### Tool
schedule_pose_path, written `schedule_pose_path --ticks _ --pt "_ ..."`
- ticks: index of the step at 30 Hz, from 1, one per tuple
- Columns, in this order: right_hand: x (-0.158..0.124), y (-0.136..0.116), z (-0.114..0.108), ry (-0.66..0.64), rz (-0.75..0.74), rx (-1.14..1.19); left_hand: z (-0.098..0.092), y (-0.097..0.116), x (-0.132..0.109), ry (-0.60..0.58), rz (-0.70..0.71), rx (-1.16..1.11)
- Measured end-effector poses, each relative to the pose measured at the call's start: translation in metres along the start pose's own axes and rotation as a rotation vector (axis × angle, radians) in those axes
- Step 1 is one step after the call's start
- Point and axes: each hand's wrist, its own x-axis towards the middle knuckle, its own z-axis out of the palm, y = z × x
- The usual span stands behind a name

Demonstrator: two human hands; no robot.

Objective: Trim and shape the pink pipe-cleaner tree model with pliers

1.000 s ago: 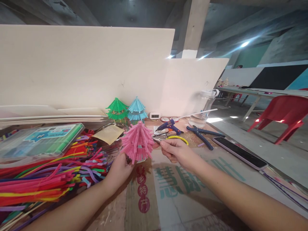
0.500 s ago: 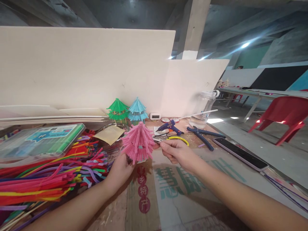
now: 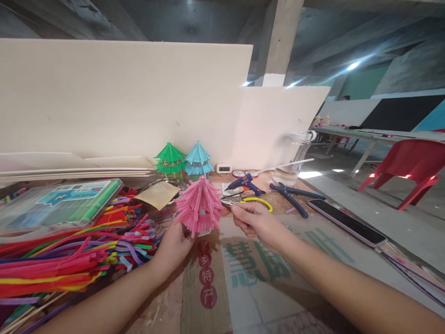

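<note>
A pink pipe-cleaner tree [image 3: 199,205] stands above the table in front of me. My left hand [image 3: 173,248] holds it from below, fingers wrapped round its base. My right hand [image 3: 255,221] is closed in a pinch at the tree's right edge, on the tip of one pink strand. A green tree [image 3: 169,158] and a light blue tree [image 3: 198,157] of the same kind stand behind, against the white board [image 3: 121,97].
A heap of coloured pipe cleaners [image 3: 69,250] and a clear plastic case [image 3: 59,202] lie at the left. A blue glue gun [image 3: 245,183], yellow-handled cutters [image 3: 248,200], blue pliers [image 3: 290,194], a jar [image 3: 294,157] and a phone [image 3: 346,220] lie at the right. A red chair [image 3: 410,169] stands beyond the table edge.
</note>
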Motion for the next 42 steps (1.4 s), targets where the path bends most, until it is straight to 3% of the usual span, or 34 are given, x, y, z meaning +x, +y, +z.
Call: schedule_pose_path --ticks 23,31,42 --pt "-0.0003 0.0008 0.0016 0.012 -0.037 -0.079 -0.002 0.0006 -0.0002 -0.049 -0.03 -0.023" --pt "0.0009 0.0008 0.0023 0.009 -0.039 -0.062 -0.0003 -0.0067 -0.0009 -0.042 -0.031 -0.012" --pt "-0.0003 -0.0001 0.0025 -0.003 -0.049 -0.029 -0.0006 -0.0006 -0.0004 -0.013 0.004 -0.023"
